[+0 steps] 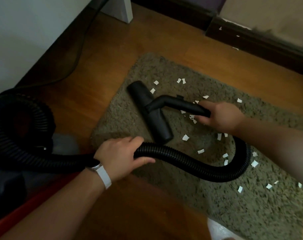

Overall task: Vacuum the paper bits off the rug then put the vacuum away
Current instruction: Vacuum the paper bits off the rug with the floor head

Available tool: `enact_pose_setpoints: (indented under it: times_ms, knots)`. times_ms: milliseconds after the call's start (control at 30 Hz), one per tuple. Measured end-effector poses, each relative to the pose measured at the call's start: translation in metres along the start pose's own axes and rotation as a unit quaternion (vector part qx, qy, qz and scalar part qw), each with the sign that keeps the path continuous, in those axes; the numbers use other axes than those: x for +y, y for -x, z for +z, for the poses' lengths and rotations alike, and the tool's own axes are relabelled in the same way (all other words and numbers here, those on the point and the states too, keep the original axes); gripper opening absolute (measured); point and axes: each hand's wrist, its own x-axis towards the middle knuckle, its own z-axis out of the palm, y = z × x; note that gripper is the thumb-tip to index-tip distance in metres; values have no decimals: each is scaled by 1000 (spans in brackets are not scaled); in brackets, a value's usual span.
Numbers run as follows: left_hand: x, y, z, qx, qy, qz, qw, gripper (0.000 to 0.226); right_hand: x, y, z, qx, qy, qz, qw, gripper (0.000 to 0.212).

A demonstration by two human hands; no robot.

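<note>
right hand (221,116) grasps the black plastic floor nozzle (143,96) by its neck, left hand (119,153) grips the black ribbed hose (182,159); white paper bits (185,137) lie mostly behind the nozzle's long bar, toward the right hand.

One rug (216,213), one vacuum (152,108), two hands (119,153) (220,116), twenty-odd paper bits (185,137).

Dim, warm indoor light leaves the black hose (182,159) nearly featureless — soft blur smears the rug (251,213) lower right, and wide-angle bending curves the edges.
</note>
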Motion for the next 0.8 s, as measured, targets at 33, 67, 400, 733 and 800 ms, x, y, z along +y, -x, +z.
enact_pose_setpoints:
  times_ms: [33,67,400,733,800]
  knots:
    - [0,0,0,-5,4,-1,1000,61,-2,-1,1,-3,7,-6,1000,35]
    - [0,-1,-1,-9,6,-2,1000,62,-2,-1,1,-6,11,-6,1000,35]
    - [4,-19,-18,-43,15,-24,999,65,23,11,-15,12,-37,57,998,36]
    - [9,-34,-34,-82,23,-83,993,71,1,-25,-39,19,-54,80,995,33]
    - [9,-34,-35,-82,22,-84,993,72,-9,-33,-37,13,-43,61,997,34]
